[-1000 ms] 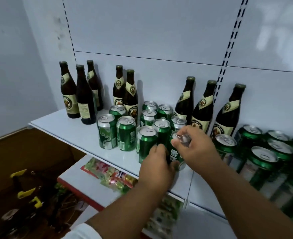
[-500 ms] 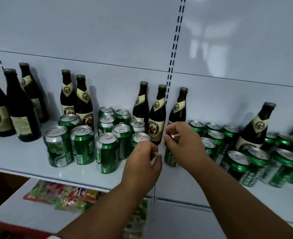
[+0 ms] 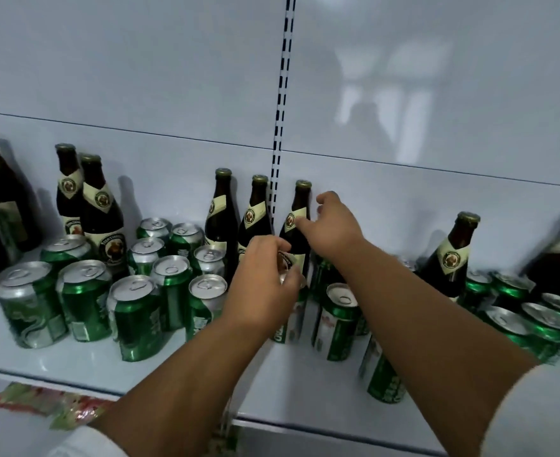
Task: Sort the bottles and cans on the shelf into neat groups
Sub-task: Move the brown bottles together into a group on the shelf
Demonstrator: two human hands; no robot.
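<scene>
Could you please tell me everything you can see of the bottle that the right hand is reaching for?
The bottle is dark brown glass with a gold cap, a cream neck label and a cream body label. It stands upright at the back of the white shelf, behind green cans. The right hand is at its neck; contact is unclear. The left hand hides its lower part.

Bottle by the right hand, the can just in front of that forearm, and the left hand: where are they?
Bottle (image 3: pixel 294 232): head view, dark shoulder.
Can (image 3: pixel 337 324): head view, side label.
Left hand (image 3: pixel 261 285): head view, back of hand.
</scene>
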